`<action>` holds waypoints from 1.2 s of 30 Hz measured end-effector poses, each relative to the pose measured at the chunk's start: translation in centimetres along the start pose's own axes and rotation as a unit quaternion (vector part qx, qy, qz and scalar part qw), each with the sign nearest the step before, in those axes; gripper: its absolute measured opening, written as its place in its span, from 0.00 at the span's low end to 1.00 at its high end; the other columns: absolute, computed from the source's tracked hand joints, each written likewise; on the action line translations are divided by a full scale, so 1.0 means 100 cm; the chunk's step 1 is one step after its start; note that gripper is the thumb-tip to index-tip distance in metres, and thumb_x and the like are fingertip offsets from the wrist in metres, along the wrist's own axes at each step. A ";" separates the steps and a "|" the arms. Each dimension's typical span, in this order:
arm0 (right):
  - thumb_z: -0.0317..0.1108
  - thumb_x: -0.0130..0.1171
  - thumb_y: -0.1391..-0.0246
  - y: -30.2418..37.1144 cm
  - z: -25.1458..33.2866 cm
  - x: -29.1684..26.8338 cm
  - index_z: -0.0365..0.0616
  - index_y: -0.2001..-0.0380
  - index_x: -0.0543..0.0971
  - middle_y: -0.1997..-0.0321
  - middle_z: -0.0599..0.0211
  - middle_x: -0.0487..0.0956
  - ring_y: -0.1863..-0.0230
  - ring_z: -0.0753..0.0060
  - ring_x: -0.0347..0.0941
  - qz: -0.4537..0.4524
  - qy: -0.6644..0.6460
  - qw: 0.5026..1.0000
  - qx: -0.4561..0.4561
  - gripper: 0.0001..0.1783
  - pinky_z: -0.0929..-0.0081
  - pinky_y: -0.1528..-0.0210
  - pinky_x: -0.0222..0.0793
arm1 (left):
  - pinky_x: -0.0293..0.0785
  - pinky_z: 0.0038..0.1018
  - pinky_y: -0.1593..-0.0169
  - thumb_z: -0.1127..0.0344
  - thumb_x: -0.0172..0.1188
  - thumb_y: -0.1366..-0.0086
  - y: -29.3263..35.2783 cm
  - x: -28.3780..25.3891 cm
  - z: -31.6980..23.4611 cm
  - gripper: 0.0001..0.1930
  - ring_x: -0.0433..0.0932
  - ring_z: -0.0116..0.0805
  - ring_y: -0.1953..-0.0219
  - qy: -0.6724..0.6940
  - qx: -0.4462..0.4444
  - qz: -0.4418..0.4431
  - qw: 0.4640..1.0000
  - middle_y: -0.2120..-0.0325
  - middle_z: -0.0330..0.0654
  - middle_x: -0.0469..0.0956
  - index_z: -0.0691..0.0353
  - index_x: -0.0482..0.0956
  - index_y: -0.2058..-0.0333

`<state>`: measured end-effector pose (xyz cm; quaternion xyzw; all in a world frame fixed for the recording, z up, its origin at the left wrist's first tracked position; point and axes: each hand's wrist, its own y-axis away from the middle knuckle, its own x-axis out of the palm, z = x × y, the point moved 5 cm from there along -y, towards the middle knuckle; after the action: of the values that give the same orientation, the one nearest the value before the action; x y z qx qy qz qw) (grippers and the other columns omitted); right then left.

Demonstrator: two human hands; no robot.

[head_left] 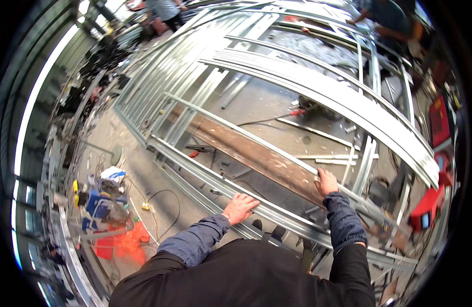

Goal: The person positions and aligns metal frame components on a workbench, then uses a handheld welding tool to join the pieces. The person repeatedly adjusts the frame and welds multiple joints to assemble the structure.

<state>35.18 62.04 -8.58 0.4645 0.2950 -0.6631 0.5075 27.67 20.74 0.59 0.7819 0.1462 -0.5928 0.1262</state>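
My left hand (241, 207) lies on a galvanized steel channel (195, 167) that runs along the near side of a metal frame, its fingers stretched over the top. Farther right, my right hand (326, 182) is closed over a thinner metal rail (246, 134) beyond that channel; the undersides of its fingers are hidden. Between the two rails lies a long, worn brown board (246, 149), its right end close to my right hand.
Long bright steel channels (318, 97) lie across the frame ahead. Red machines (425, 210) stand at the right. Cables and metal offcuts litter the floor. An orange-red heap (128, 243) and blue items (96, 204) lie left. Other people (167, 11) work at the far side.
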 end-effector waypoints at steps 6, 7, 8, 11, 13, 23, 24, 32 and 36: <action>0.56 0.69 0.38 0.003 0.045 -0.061 0.44 0.62 0.85 0.62 0.47 0.87 0.55 0.37 0.84 0.031 -0.035 0.995 0.092 0.24 0.45 0.53 0.77 | 0.69 0.44 0.33 0.56 0.75 0.36 0.010 -0.020 -0.003 0.33 0.76 0.43 0.39 0.062 -0.048 -0.029 0.997 0.45 0.40 0.78 0.52 0.78 0.33; 0.58 0.69 0.38 0.012 0.048 -0.081 0.42 0.64 0.85 0.64 0.46 0.86 0.56 0.35 0.83 0.039 -0.029 0.995 0.089 0.26 0.45 0.54 0.77 | 0.69 0.45 0.33 0.55 0.74 0.35 0.005 -0.029 0.002 0.34 0.75 0.45 0.38 0.064 -0.048 -0.066 0.995 0.43 0.42 0.77 0.52 0.77 0.32; 0.60 0.68 0.38 0.025 0.047 -0.099 0.41 0.65 0.85 0.66 0.44 0.86 0.58 0.33 0.83 0.044 -0.023 0.995 0.092 0.28 0.44 0.56 0.76 | 0.68 0.45 0.32 0.56 0.74 0.35 -0.006 -0.045 0.005 0.35 0.74 0.48 0.37 0.062 -0.055 -0.110 0.990 0.40 0.44 0.75 0.51 0.76 0.31; 0.58 0.67 0.37 0.074 0.024 -0.137 0.36 0.69 0.81 0.72 0.40 0.81 0.65 0.31 0.79 0.054 -0.033 0.995 0.078 0.30 0.45 0.63 0.72 | 0.63 0.47 0.26 0.55 0.75 0.36 -0.037 -0.089 0.030 0.41 0.68 0.49 0.30 -0.027 -0.081 -0.202 0.976 0.34 0.46 0.70 0.49 0.69 0.26; 0.55 0.68 0.37 0.115 0.024 -0.167 0.35 0.72 0.78 0.76 0.41 0.76 0.71 0.34 0.75 0.040 -0.063 0.995 0.061 0.29 0.48 0.68 0.68 | 0.56 0.48 0.21 0.53 0.76 0.37 -0.050 -0.118 0.047 0.46 0.64 0.48 0.26 -0.086 -0.096 -0.237 0.963 0.32 0.46 0.67 0.47 0.66 0.23; 0.37 0.59 0.31 0.296 -0.042 -0.196 0.34 0.74 0.78 0.83 0.59 0.72 0.77 0.72 0.72 0.101 -0.151 0.977 0.108 0.19 0.63 0.72 0.66 | 0.72 0.37 0.50 0.41 0.69 0.32 -0.059 -0.169 0.080 0.19 0.79 0.38 0.60 -0.057 0.114 -0.168 0.978 0.69 0.35 0.76 0.51 0.82 0.62; 0.37 0.59 0.31 0.303 -0.049 -0.193 0.34 0.73 0.78 0.82 0.59 0.71 0.76 0.71 0.72 0.091 -0.124 0.983 0.104 0.18 0.62 0.71 0.67 | 0.72 0.36 0.53 0.41 0.68 0.30 -0.055 -0.153 0.073 0.19 0.79 0.37 0.59 -0.050 0.126 -0.146 0.980 0.69 0.34 0.76 0.50 0.80 0.65; 0.36 0.63 0.33 0.339 -0.095 -0.169 0.35 0.68 0.74 0.69 0.50 0.71 0.64 0.43 0.71 0.013 -0.045 0.995 0.085 0.16 0.52 0.59 0.66 | 0.69 0.36 0.55 0.44 0.69 0.31 -0.016 -0.086 0.031 0.18 0.76 0.36 0.62 0.024 0.093 -0.173 0.980 0.70 0.34 0.72 0.50 0.77 0.67; 0.37 0.64 0.33 0.332 -0.092 -0.151 0.35 0.68 0.74 0.68 0.49 0.72 0.62 0.40 0.72 0.015 -0.022 0.996 0.082 0.16 0.51 0.58 0.66 | 0.69 0.36 0.53 0.45 0.68 0.29 -0.008 -0.055 0.047 0.17 0.76 0.37 0.61 0.033 0.058 -0.163 0.984 0.70 0.35 0.72 0.51 0.77 0.66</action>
<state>70.35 65.63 4.28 0.4943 0.2214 -0.6870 0.4843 21.78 19.26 4.57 0.7727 0.2415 -0.5866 -0.0223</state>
